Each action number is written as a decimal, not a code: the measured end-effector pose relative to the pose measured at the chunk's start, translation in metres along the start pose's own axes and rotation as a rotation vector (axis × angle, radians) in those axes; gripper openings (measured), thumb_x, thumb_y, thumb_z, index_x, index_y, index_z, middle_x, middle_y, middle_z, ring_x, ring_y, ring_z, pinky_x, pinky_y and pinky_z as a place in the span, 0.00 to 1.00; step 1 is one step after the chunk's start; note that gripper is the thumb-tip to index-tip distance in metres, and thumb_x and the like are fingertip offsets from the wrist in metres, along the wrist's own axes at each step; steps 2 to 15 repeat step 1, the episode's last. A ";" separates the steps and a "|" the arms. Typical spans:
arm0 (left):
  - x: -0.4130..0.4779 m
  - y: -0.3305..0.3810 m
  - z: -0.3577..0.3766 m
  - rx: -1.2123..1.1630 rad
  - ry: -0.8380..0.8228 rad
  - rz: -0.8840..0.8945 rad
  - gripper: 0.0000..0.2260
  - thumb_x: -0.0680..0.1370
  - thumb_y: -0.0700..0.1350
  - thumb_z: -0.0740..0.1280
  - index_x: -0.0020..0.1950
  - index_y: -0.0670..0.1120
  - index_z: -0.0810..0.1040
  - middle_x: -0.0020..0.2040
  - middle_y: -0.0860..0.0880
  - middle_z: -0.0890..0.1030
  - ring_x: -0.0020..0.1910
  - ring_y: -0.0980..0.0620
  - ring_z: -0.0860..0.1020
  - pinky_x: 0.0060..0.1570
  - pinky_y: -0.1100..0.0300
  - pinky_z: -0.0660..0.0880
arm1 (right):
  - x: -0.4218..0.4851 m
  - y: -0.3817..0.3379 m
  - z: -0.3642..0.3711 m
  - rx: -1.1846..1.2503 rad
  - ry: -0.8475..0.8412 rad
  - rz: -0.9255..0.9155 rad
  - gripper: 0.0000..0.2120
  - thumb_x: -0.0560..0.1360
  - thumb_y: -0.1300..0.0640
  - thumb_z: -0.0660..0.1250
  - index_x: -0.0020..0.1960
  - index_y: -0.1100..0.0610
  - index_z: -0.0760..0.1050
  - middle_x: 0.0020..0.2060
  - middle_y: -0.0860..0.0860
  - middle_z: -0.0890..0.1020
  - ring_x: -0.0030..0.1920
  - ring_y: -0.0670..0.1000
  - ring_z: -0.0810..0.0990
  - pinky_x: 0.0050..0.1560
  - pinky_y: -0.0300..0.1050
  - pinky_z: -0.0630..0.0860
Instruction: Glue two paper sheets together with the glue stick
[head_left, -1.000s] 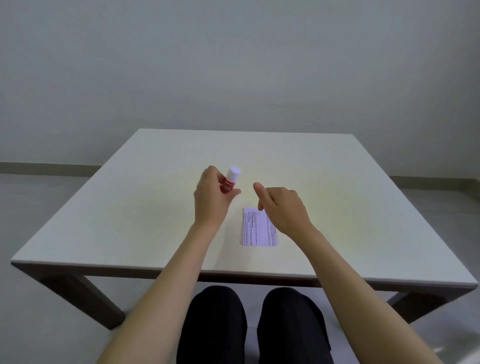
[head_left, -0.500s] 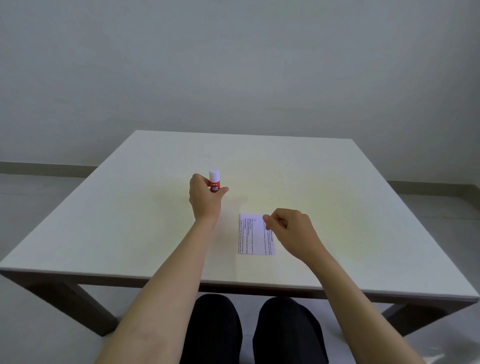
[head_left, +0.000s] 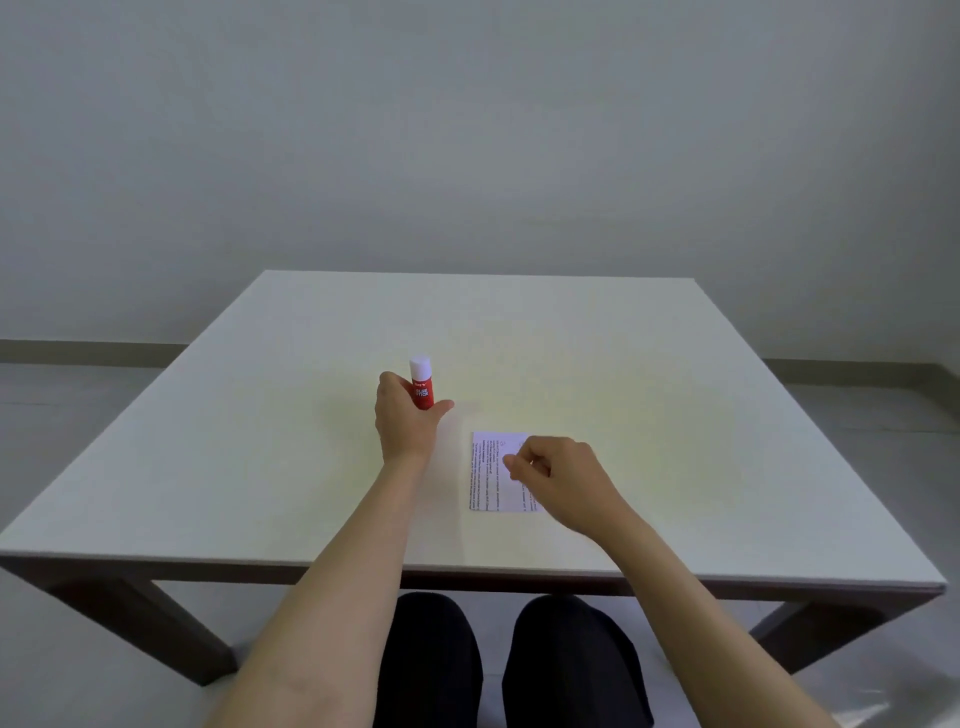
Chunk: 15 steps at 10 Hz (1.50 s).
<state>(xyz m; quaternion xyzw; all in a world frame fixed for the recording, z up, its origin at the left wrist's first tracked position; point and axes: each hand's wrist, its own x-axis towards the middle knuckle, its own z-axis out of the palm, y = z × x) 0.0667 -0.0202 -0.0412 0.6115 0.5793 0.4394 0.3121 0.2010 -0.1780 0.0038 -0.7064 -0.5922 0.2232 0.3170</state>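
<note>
Upright on the table (head_left: 675, 364), the glue stick (head_left: 422, 384) is held low on its red barrel by the left hand (head_left: 402, 421), with the thumb on one side and the fingers curled round the other. The white cap is on, and the base appears to rest on the tabletop, though the palm hides the contact. Held so, the stick is kept steady and off to the left, well clear of the paper, so that the working area is left free.

A small printed paper sheet (head_left: 491, 475) is seen lying flat near the front edge, text side up. Only one sheet can be made out; whether a second lies beneath it or is pinched above it cannot be told. The right hand (head_left: 558, 475) is placed over the sheet's right part, loosely closed, with thumb and forefinger brought together as in a pinch at the paper. What, if anything, is gripped there is too small to be made out.

Judged from this layout, the paper is being arranged or pinned down first, while the capped stick is parked in readiness; no gluing is yet begun, since the cap must be removed before any glue can be spread.
</note>
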 end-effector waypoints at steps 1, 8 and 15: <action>-0.004 0.004 -0.003 0.011 -0.083 -0.047 0.43 0.62 0.53 0.80 0.69 0.43 0.63 0.66 0.43 0.69 0.63 0.44 0.72 0.51 0.55 0.70 | -0.006 0.000 0.005 -0.070 -0.098 0.000 0.14 0.77 0.49 0.62 0.37 0.55 0.76 0.23 0.45 0.67 0.26 0.45 0.65 0.29 0.39 0.62; -0.004 0.004 -0.003 0.011 -0.083 -0.047 0.43 0.62 0.53 0.80 0.69 0.43 0.63 0.66 0.43 0.69 0.63 0.44 0.72 0.51 0.55 0.70 | -0.006 0.000 0.005 -0.070 -0.098 0.000 0.14 0.77 0.49 0.62 0.37 0.55 0.76 0.23 0.45 0.67 0.26 0.45 0.65 0.29 0.39 0.62; -0.004 0.004 -0.003 0.011 -0.083 -0.047 0.43 0.62 0.53 0.80 0.69 0.43 0.63 0.66 0.43 0.69 0.63 0.44 0.72 0.51 0.55 0.70 | -0.006 0.000 0.005 -0.070 -0.098 0.000 0.14 0.77 0.49 0.62 0.37 0.55 0.76 0.23 0.45 0.67 0.26 0.45 0.65 0.29 0.39 0.62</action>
